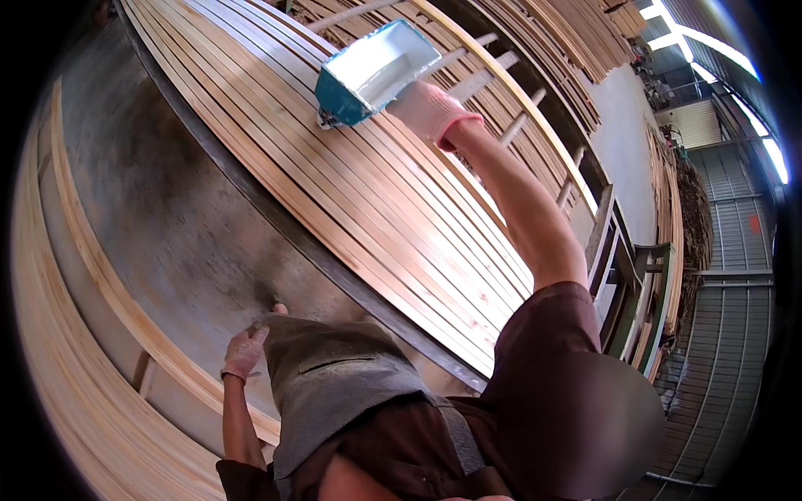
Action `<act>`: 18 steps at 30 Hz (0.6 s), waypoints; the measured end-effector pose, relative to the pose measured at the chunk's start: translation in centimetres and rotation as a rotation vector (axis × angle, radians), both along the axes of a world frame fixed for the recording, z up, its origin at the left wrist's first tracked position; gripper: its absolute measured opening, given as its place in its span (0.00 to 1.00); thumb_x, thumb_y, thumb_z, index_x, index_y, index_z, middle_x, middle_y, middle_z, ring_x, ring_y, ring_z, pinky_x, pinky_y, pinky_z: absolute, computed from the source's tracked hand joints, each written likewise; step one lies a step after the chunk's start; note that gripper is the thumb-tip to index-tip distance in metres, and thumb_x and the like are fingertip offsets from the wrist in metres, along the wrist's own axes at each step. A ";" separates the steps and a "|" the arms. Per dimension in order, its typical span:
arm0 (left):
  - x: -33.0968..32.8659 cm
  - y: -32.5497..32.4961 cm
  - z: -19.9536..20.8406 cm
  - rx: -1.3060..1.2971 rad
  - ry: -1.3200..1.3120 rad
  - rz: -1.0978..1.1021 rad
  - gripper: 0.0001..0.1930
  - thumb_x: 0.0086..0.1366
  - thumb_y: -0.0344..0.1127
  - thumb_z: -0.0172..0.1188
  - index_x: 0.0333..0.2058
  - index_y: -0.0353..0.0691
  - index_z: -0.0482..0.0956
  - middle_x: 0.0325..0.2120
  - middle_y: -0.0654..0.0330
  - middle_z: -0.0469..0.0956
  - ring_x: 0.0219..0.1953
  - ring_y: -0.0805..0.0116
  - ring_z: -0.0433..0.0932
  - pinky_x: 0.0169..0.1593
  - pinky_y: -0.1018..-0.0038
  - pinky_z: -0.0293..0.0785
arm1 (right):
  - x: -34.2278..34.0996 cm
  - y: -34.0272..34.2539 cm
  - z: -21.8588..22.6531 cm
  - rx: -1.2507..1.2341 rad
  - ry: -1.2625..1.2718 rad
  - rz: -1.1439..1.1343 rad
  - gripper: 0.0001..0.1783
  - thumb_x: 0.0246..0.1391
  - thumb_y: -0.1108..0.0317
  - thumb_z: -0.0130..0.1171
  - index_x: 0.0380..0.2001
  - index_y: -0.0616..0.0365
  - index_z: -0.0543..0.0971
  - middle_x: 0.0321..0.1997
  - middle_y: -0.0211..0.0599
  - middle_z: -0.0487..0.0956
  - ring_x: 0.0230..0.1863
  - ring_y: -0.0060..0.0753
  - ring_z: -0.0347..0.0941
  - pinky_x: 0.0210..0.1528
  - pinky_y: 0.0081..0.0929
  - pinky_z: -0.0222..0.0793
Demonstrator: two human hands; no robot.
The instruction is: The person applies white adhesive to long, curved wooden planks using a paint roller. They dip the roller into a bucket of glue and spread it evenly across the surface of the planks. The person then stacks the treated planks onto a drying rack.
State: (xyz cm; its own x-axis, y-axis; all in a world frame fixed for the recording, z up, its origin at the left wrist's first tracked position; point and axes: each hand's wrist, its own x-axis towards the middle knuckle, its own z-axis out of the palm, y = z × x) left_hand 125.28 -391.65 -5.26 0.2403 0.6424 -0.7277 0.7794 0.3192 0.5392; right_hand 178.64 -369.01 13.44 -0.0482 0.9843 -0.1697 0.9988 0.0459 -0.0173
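Gripping a tray (pixel 349 95) at its right end, the right hand (pixel 426 111) reaches far out to the upper middle of the frame. The hand looks clamped on the tray's edge, though most of the fingers are hidden behind it. The tray is teal outside and white inside, tilted so that its open side faces the camera, with pale smears at its lower left corner. Below it, long strips (pixel 334 179) of wood lie side by side, running from the upper left down to the lower middle; whether the tray touches them I cannot tell.

The left hand (pixel 244 352), at lower left beside the apron (pixel 338 384), hangs loose with nothing seen in it, its fingers slightly bent and blurred.

With only one hand on one end, the tray could twist or slip, the more so if the glove is slick. Any liquid inside, which I cannot make out, could spill over the rim if the tilt grows. A knock from the tray's lower corner could smear or shift the strips. At such a stretch, the arm might tire and let the tray dip, or the apron could catch on the dark rail (pixel 288 219).
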 end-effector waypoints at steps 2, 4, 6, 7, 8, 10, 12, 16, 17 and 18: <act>2.6 -3.9 -0.1 -0.059 0.007 0.016 0.28 0.70 0.58 0.52 0.56 0.42 0.81 0.49 0.40 0.81 0.55 0.40 0.78 0.57 0.58 0.73 | 1.6 -6.3 -0.1 0.044 0.070 0.008 0.25 0.67 0.52 0.53 0.50 0.66 0.80 0.40 0.54 0.85 0.45 0.45 0.84 0.50 0.42 0.80; 3.1 -7.4 -1.9 -0.015 0.061 -0.191 0.28 0.69 0.57 0.53 0.56 0.41 0.80 0.47 0.40 0.82 0.52 0.39 0.78 0.52 0.57 0.75 | 3.8 -13.4 0.6 -0.019 0.142 -0.052 0.22 0.68 0.56 0.51 0.50 0.64 0.80 0.43 0.53 0.85 0.47 0.45 0.84 0.51 0.40 0.81; 1.3 -10.5 -6.5 0.134 0.166 -0.576 0.28 0.69 0.53 0.54 0.58 0.40 0.78 0.43 0.41 0.83 0.47 0.37 0.80 0.44 0.56 0.79 | 5.5 -21.0 1.4 0.000 0.070 0.032 0.16 0.65 0.64 0.52 0.48 0.62 0.81 0.45 0.49 0.85 0.47 0.41 0.83 0.50 0.35 0.81; 2.5 -11.7 -5.8 0.133 0.145 -0.467 0.29 0.69 0.56 0.53 0.57 0.39 0.78 0.45 0.40 0.82 0.49 0.36 0.79 0.48 0.55 0.77 | 6.8 -25.4 1.9 0.044 -0.043 0.136 0.12 0.63 0.71 0.55 0.46 0.61 0.82 0.45 0.45 0.85 0.47 0.38 0.83 0.49 0.31 0.81; 3.8 -11.5 -3.1 0.132 0.132 -0.363 0.30 0.69 0.58 0.52 0.56 0.38 0.79 0.46 0.38 0.81 0.50 0.36 0.78 0.51 0.55 0.75 | 7.4 -29.2 3.1 -0.144 -0.284 0.170 0.13 0.62 0.71 0.55 0.47 0.61 0.82 0.47 0.44 0.84 0.49 0.38 0.82 0.53 0.31 0.80; 8.1 -10.4 5.4 -0.081 0.067 0.005 0.32 0.68 0.60 0.50 0.55 0.36 0.79 0.48 0.37 0.80 0.52 0.33 0.77 0.55 0.53 0.73 | 11.4 -38.0 2.8 -0.302 -0.519 0.198 0.16 0.59 0.70 0.57 0.50 0.61 0.82 0.52 0.42 0.84 0.55 0.38 0.80 0.60 0.31 0.75; 8.9 -9.3 5.9 0.047 0.153 -0.209 0.32 0.68 0.60 0.51 0.56 0.38 0.78 0.49 0.37 0.79 0.52 0.34 0.77 0.54 0.54 0.73 | 15.2 -46.5 1.5 -0.307 -0.582 0.208 0.19 0.58 0.70 0.57 0.53 0.60 0.81 0.55 0.41 0.82 0.61 0.37 0.76 0.66 0.32 0.69; 11.4 -11.5 2.0 0.260 0.090 -0.331 0.31 0.68 0.58 0.52 0.60 0.42 0.77 0.52 0.39 0.79 0.54 0.38 0.77 0.57 0.56 0.73 | 21.0 -61.6 0.4 -0.277 -0.469 0.070 0.19 0.63 0.66 0.53 0.54 0.53 0.83 0.55 0.34 0.83 0.60 0.35 0.78 0.57 0.32 0.76; 12.9 -12.8 1.9 0.312 0.032 -0.340 0.31 0.68 0.58 0.52 0.60 0.42 0.77 0.52 0.39 0.79 0.55 0.39 0.76 0.57 0.56 0.73 | 21.4 -63.9 1.3 -0.262 -0.377 0.003 0.18 0.62 0.67 0.54 0.53 0.53 0.83 0.54 0.34 0.84 0.58 0.35 0.79 0.55 0.33 0.76; 13.9 -13.8 2.2 0.245 0.031 -0.367 0.31 0.68 0.58 0.52 0.60 0.41 0.77 0.53 0.39 0.78 0.56 0.40 0.76 0.58 0.57 0.73 | 21.8 -65.1 1.5 -0.233 -0.291 -0.059 0.18 0.62 0.67 0.55 0.52 0.53 0.84 0.53 0.34 0.84 0.56 0.35 0.80 0.54 0.33 0.77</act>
State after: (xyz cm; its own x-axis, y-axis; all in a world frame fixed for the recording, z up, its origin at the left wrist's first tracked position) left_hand 139.19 -405.40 -3.07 0.4652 0.6729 -0.5752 0.8343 -0.1159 0.5390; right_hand 200.47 -434.16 14.93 0.0904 0.9173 -0.3878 0.9642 0.0169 0.2647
